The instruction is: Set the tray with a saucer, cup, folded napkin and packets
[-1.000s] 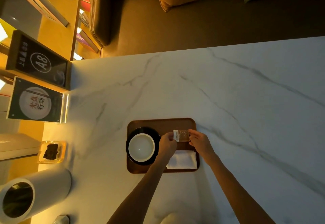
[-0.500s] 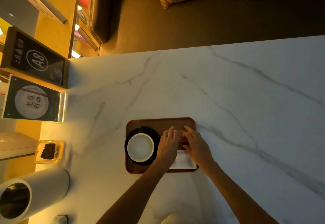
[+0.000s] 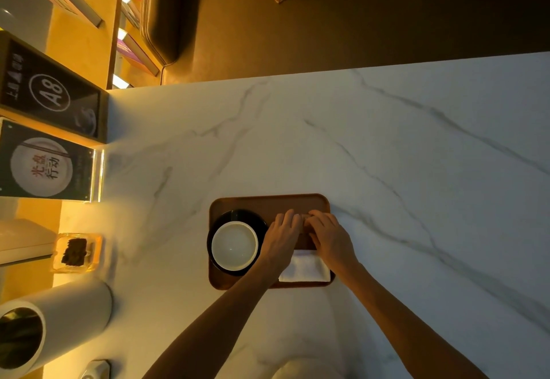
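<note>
White napkin [image 3: 306, 268] half-hidden, hands [image 3: 306, 237] covering packets

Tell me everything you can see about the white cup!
The white cup is round and smooth, ceramic by the look of it, and looks empty. It stands upright on a black saucer at the left end of the brown tray. No handle shows. The left hand is just beside it; whether they touch is unclear.
</note>
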